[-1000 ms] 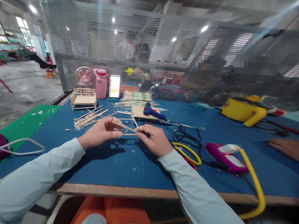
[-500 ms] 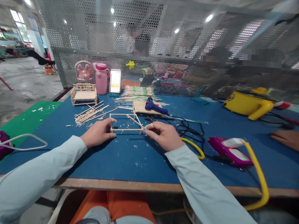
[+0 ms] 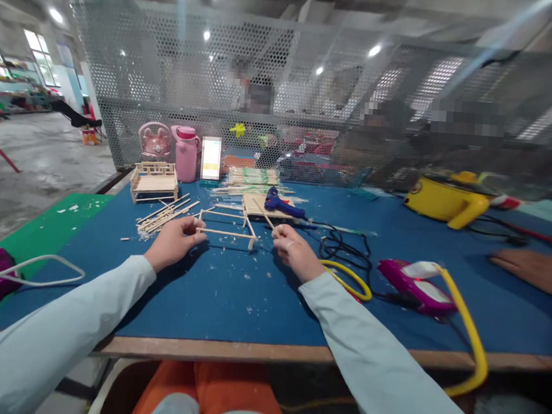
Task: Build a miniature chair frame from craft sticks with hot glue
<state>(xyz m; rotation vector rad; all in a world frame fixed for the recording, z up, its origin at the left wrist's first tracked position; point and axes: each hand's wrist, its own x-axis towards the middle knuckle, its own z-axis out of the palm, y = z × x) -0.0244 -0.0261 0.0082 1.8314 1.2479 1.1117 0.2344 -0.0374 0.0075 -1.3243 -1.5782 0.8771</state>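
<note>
Left hand: grip closed, thumb and fingers pinching the near left corner of an open rectangular frame of thin pale wooden sticks, located in front of the person, on or just above a blue tabletop. Right hand: grip closed on one end of a slim pale wooden stick, which slants away just right of the frame; from where I stand, cannot tell whether its far end touches anything. Behind the frame, a dark-blue glue gun lies on a flat pale wooden panel. Loose pale cut sticks lie beyond the left hand; past them stands a small pale wooden model bench with railings.
</note>
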